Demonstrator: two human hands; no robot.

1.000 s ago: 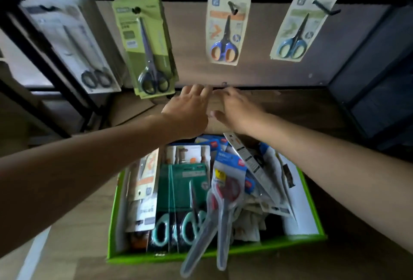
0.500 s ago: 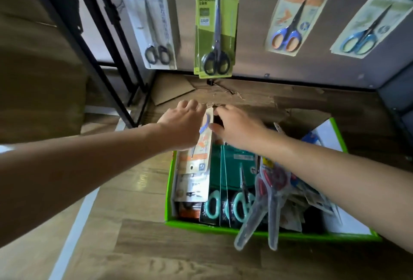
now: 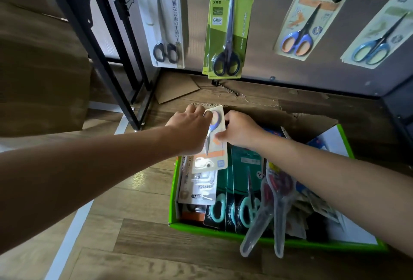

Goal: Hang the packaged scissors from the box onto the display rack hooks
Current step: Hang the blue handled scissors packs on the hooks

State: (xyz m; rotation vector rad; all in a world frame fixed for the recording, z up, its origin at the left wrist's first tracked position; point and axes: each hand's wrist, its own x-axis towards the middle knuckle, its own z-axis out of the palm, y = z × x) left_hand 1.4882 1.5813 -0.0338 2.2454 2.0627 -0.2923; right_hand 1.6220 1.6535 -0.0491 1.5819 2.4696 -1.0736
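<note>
Both my hands hold one cream card pack of blue-and-orange scissors (image 3: pixel 214 145) above the far left corner of the green box (image 3: pixel 223 231). My left hand (image 3: pixel 190 125) grips its left edge; my right hand (image 3: pixel 240 130) pinches its right edge. The pack's handle end points away from me. The box is full of packaged scissors, among them teal-handled ones (image 3: pixel 232 208) and a clear-sleeved red pair (image 3: pixel 272 208). On the rack hooks hang a white pack (image 3: pixel 161 18), a green pack (image 3: pixel 228 25), an orange-and-blue pack (image 3: pixel 308 18) and a blue pack (image 3: pixel 380 31).
Black rack legs (image 3: pixel 116 56) stand at the left of the box. A piece of cardboard (image 3: pixel 176 88) lies on the wooden floor under the hooks. A brown cardboard carton (image 3: pixel 40 67) fills the far left. A white line runs along the floor.
The pack has come up out of the box's left side between both hands. The view has shifted so the box sits further right and the hanging packs look closer.
</note>
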